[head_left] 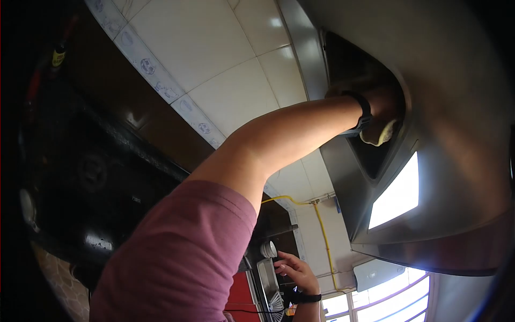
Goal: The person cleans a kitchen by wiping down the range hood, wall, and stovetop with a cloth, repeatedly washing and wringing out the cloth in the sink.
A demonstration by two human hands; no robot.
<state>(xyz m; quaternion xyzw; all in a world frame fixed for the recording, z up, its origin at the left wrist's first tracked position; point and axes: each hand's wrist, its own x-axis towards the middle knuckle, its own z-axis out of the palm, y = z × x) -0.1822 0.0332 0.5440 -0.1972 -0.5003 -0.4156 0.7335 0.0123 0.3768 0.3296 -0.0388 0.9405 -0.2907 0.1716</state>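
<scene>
Our left hand reaches into the hood's dark opening, a pale cloth at it. Shadow hides the fingers, so we cannot tell their grip. The opening's rim runs close by our wrist; more room shows toward its two narrow corners. Our right hand holds its fingers apart and slightly bent, near a white cup, well clear of the hood.
</scene>
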